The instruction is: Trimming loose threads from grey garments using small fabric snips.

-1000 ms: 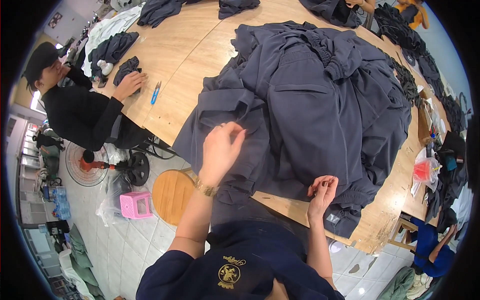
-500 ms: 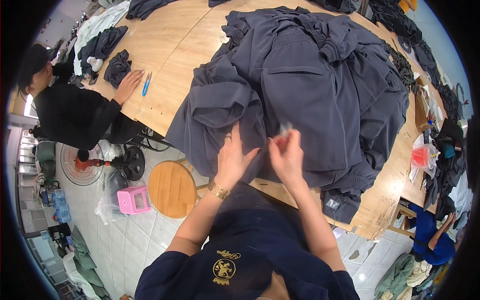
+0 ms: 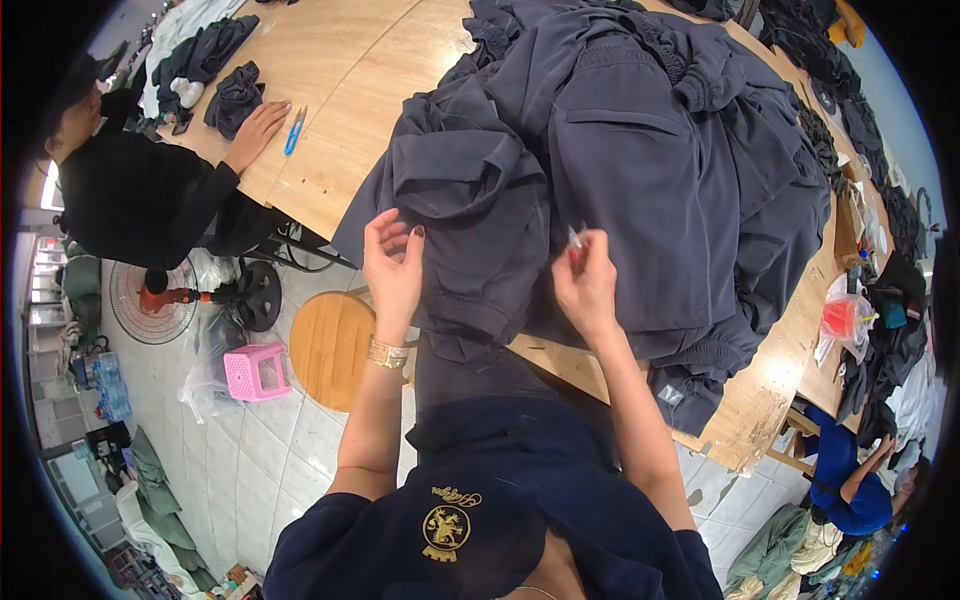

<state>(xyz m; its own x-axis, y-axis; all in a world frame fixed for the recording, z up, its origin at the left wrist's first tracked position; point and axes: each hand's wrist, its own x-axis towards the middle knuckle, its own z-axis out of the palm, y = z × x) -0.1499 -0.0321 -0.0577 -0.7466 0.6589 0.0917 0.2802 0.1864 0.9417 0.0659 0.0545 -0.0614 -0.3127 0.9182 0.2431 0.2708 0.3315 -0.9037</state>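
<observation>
A large heap of dark grey trousers lies on the wooden table before me, one pair [image 3: 630, 200] on top with a gathered waistband and a slit pocket. My right hand [image 3: 590, 290] is closed around small red thread snips [image 3: 576, 250], their pale tip pointing up, in front of that pair. My left hand [image 3: 394, 275] is at the left edge of a bunched grey trouser leg [image 3: 480, 260]. Its fingers are apart and curve a little, and nothing shows in it. Whether its fingertips touch the cloth I cannot tell.
At the left a co-worker's hand [image 3: 258, 135] rests on the wooden table [image 3: 345, 110] beside blue thread snips [image 3: 295, 130]. A round wooden stool [image 3: 330, 350], a pink plastic stool [image 3: 255, 372] and a fan [image 3: 155, 300] stand on the floor. At right is a bag with a red drink [image 3: 845, 320].
My left hand has moved left, off the front of the trouser leg to its side. The bunched leg now lies more spread toward me. My right hand keeps its hold on the red snips.
</observation>
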